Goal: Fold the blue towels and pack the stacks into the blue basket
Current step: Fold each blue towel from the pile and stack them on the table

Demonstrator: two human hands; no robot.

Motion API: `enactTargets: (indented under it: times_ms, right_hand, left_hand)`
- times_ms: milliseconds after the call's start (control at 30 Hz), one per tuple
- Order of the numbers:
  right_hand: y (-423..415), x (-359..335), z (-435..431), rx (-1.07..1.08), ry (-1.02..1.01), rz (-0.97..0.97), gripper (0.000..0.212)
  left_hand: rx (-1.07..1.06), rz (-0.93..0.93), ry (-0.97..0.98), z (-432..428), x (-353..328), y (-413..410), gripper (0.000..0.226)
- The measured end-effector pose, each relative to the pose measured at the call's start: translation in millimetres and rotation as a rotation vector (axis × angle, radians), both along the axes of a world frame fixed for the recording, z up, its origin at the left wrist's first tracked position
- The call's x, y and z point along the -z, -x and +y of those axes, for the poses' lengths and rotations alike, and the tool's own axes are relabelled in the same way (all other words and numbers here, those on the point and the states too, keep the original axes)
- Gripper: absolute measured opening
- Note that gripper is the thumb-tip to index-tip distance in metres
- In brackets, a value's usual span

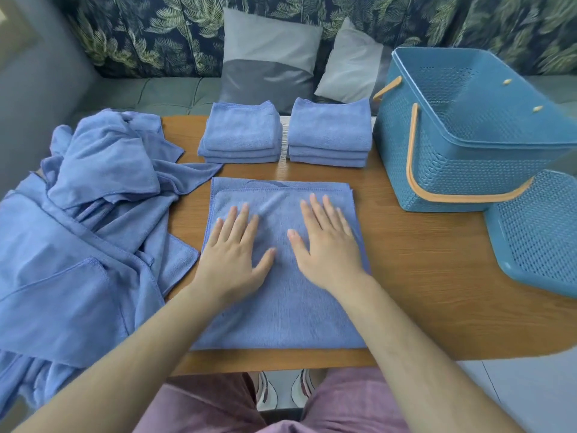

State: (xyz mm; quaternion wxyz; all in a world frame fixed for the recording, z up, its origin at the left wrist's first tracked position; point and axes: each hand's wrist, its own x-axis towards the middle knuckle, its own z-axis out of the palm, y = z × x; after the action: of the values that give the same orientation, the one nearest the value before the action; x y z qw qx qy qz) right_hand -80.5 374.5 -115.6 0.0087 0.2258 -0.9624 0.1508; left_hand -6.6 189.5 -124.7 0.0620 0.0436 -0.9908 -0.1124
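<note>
A blue towel [281,314], folded once, lies flat at the table's near middle. My left hand [232,254] and my right hand [327,245] both press on it with straight, spread fingers, side by side. Behind it stand two stacks of folded blue towels, the left stack [242,132] and the right stack [329,132]. A heap of unfolded blue towels [87,220] covers the table's left end and hangs over its edge. The blue basket [462,164] with orange handles stands at the back right, with nothing visible inside.
The wooden table [437,292] has bare surface to the right of the flat towel. A blue perforated lid [540,232] lies at the right edge in front of the basket. Behind the table is a sofa with two grey cushions [268,57].
</note>
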Motion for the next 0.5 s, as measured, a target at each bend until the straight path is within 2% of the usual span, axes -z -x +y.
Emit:
enactTargets:
  times_ms: [100, 200, 300, 500]
  right_hand:
    - [45.4, -7.4, -25.4, -0.058, -0.059, -0.006, 0.061]
    - [66.0, 3.9, -29.9, -0.075, -0.104, -0.049, 0.057]
    - [67.9, 16.6, -23.7, -0.036, -0.027, -0.031, 0.056]
    - [75.6, 25.0, -31.4, 0.015, -0.004, 0.019, 0.056]
  left_hand:
    - [0.033, 0.037, -0.093, 5.7, -10.3, 56.0, 0.066]
    - [0.054, 0.008, -0.048, 7.1, -7.8, 96.4, 0.055]
    - [0.008, -0.013, -0.053, 0.5, 8.2, 97.9, 0.054]
    - [0.002, 0.013, -0.063, 0.1, 14.7, 97.6, 0.054]
